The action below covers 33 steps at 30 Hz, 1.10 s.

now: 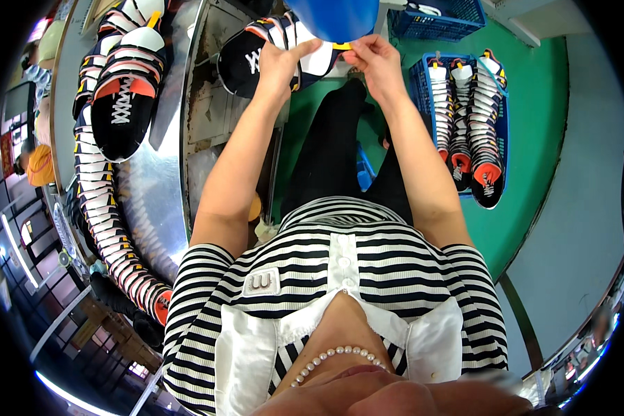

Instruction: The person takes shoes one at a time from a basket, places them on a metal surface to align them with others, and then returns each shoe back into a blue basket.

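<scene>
A shoe upper (240, 64), black at the toe with white laces, white and orange layers behind, lies sideways at the top of the view. My left hand (279, 69) is closed around its side, thumb pressed on the white part. My right hand (379, 68) pinches the heel end by the yellow tab (342, 46), thumb and forefinger together. Just above both hands is a rounded blue machine part (336, 19), which hides part of the heel. Whether the upper touches the blue part I cannot tell.
Left, a long row of nested shoe uppers (97, 180) curves along a shiny metal table (152, 201), with another stack (123, 104) on top. Right, a blue crate (504, 139) with stacked uppers stands on the green floor (534, 104). A second blue crate (440, 26) sits behind it.
</scene>
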### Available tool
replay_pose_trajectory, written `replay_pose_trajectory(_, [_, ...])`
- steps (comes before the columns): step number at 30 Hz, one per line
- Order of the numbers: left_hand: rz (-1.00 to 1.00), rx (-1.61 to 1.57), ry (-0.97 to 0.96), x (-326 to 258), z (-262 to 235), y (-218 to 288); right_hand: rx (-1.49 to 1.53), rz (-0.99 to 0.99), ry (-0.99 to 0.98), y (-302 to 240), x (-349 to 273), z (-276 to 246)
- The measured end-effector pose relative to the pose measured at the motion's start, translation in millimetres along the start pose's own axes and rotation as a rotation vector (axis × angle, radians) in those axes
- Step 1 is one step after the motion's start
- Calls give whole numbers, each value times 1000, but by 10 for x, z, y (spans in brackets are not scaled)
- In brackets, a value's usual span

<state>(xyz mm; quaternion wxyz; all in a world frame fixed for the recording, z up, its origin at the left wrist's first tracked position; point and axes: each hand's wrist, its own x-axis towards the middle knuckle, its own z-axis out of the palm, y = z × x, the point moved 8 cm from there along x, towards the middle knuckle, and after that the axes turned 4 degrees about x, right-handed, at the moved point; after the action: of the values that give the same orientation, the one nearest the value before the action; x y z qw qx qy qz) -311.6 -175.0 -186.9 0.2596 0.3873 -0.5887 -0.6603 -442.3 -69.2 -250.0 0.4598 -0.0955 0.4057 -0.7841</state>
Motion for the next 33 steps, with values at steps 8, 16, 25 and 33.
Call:
replay_pose_trajectory(8, [-487,-399,29,161,145,-581,-171,25,152,68,576,-352])
replay_pose_trajectory(16, [-363,-619,-5,-990,-346,59,-157,74,169,141,-32,-562])
replay_pose_trajectory(25, [423,195,837,-2302,-1904,1749,-332,309,378,642,-1052,-2047])
replay_pose_trajectory(33, [18,156,846,-479,-3712,141,-599,307,398,-116,-1834,-2612])
